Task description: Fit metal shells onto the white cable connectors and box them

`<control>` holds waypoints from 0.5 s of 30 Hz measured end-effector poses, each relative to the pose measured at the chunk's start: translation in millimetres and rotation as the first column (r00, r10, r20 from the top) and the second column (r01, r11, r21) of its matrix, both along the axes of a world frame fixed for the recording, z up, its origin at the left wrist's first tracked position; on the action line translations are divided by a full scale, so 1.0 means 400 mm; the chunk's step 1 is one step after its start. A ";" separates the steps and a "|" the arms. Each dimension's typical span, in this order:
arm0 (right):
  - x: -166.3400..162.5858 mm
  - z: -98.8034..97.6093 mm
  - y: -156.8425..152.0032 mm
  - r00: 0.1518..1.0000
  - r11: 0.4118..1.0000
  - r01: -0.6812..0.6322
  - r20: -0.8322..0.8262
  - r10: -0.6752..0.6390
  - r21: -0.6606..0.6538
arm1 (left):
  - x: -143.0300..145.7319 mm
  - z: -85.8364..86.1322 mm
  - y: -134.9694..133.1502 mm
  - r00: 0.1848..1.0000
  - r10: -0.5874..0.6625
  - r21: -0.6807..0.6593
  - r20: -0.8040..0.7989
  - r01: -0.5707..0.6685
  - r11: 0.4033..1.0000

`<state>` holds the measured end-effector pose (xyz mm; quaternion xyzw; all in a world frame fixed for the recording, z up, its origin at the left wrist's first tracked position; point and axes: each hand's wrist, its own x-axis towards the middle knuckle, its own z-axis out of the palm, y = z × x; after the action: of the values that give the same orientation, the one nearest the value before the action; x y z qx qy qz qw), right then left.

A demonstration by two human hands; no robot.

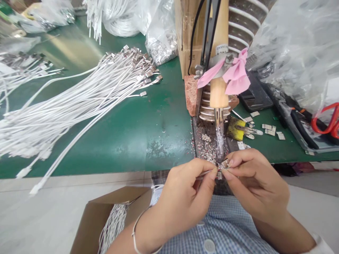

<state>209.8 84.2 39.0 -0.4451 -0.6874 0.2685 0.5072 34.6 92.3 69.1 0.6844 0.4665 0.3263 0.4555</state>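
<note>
Just under the tip of a fixed soldering iron (pixel 219 137), my two hands meet at the table's front edge. My left hand (pixel 185 190) is closed in a pinch on a thin cable (pixel 203 174), near its wire end. Between the thumb and fingers of my right hand (pixel 259 185) is a small metal USB connector (pixel 224 163). The wire end and the connector are close together at the tip; whether they touch is too small to tell. The iron's wooden handle (pixel 219 95) is clamped, with pink cloth (pixel 237 76) tied around the clamp, and it points down.
A heap of white USB cables (pixel 79 102) covers the left of the green table (pixel 169 141). Solder crumbs (pixel 208 150) lie below the iron. On the right are a yellow sponge (pixel 235 128), loose connectors (pixel 269 129) and red-handled scissors (pixel 327 121). A cardboard box (pixel 91 218) stands below.
</note>
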 end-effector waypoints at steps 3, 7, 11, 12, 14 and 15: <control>-0.001 0.001 0.002 1.000 1.000 -0.005 -0.010 0.005 0.013 | 0.000 0.004 0.004 1.000 0.000 0.014 -0.013 0.001 1.000; 0.000 0.002 0.004 1.000 1.000 0.004 -0.010 -0.004 0.017 | -0.001 0.007 0.006 1.000 0.000 0.042 -0.005 0.000 0.999; 0.002 0.003 0.005 1.000 1.000 0.001 0.013 -0.002 0.027 | 0.000 0.008 0.002 1.000 0.001 0.037 -0.020 0.000 0.999; 0.003 0.004 0.005 1.000 1.000 -0.003 0.017 0.003 0.029 | 0.001 0.008 0.001 1.000 -0.001 0.037 -0.024 0.002 0.999; 0.004 0.005 0.006 1.000 1.000 -0.009 0.021 0.008 0.030 | 0.001 0.008 0.000 1.000 -0.001 0.042 -0.023 0.002 0.999; 0.005 0.007 0.006 1.000 0.999 -0.010 0.022 0.009 0.031 | 0.001 0.008 0.000 1.000 -0.002 0.044 -0.022 0.003 0.999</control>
<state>211.6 86.7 41.6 -0.4369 -0.6991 0.2553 0.5052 35.2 92.5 72.3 0.6985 0.4634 0.3284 0.4353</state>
